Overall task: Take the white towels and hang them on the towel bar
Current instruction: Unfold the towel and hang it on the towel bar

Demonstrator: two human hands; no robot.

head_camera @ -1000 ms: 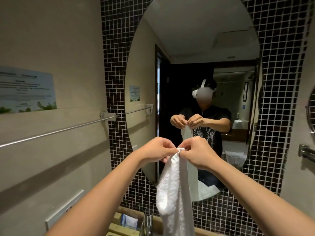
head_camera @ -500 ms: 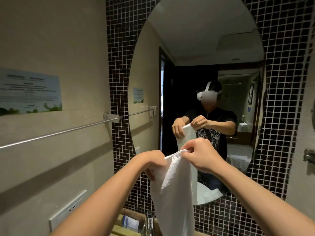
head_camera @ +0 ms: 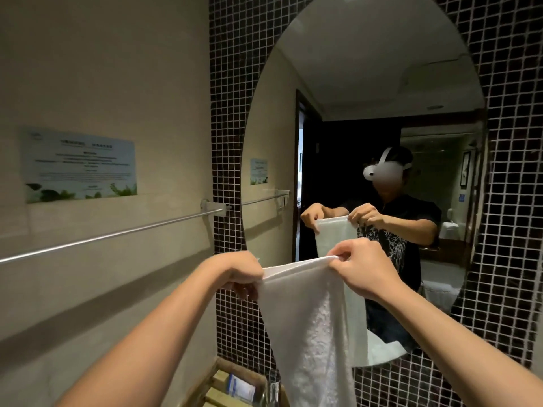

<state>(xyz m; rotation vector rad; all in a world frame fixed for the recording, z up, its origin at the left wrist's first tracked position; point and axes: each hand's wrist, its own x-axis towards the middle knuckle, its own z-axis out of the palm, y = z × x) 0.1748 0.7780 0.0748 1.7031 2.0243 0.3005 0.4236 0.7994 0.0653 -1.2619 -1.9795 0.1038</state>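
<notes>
Spreading towel (head_camera: 311,324) | left hand (head_camera: 238,274), right hand (head_camera: 363,267) clamped on edge, now apart

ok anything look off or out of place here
Nothing stands out. Both hands, left hand and right hand, hold the white towel stretched by its top edge, hanging straight down. The towel bar on the left wall is bare and looks intact, and the mirror is unbroken.

White terry towel (head_camera: 308,321) hanging lower centre of frame, top edge stretched flat between both hands; bare metal towel bar (head_camera: 111,235) at left, wall-mounted, slanting.
</notes>
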